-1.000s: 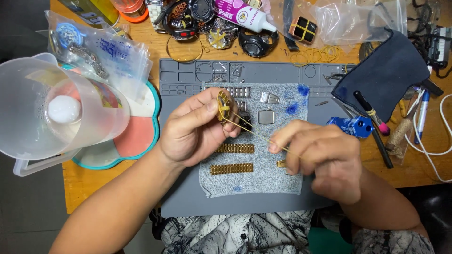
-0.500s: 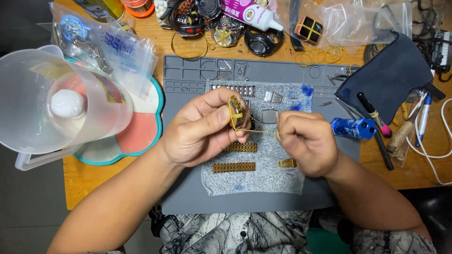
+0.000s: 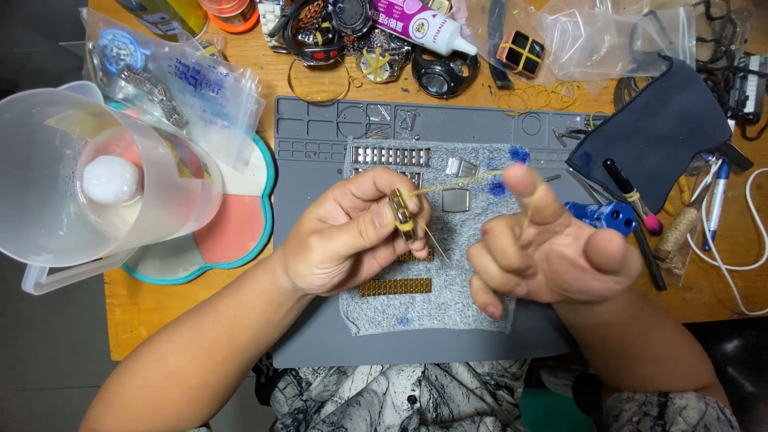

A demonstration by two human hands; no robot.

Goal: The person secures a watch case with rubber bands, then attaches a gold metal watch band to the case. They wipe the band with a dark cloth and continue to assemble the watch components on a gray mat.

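I am pinching a gold watch part point(image 3: 402, 213) in my left hand point(image 3: 352, 236) over the grey cloth point(image 3: 472, 232). Right of it, my right hand point(image 3: 548, 252) is spreading open, stretching a rubber band point(image 3: 460, 183) running rightward from the part to my raised finger.

The left hand point(image 3: 352, 236) pinches a small gold watch piece point(image 3: 402, 214) between thumb and fingertips, above a grey cloth point(image 3: 472, 308) that lies on a grey work mat point(image 3: 320, 144). A yellow rubber band point(image 3: 464, 182) runs from the piece to the raised index finger of the right hand point(image 3: 552, 252), whose fingers are spread. A gold bracelet strip point(image 3: 394, 286) lies on the cloth below the left hand. A clear plastic jug point(image 3: 88, 188) stands at the left of the wooden surface point(image 3: 136, 320).
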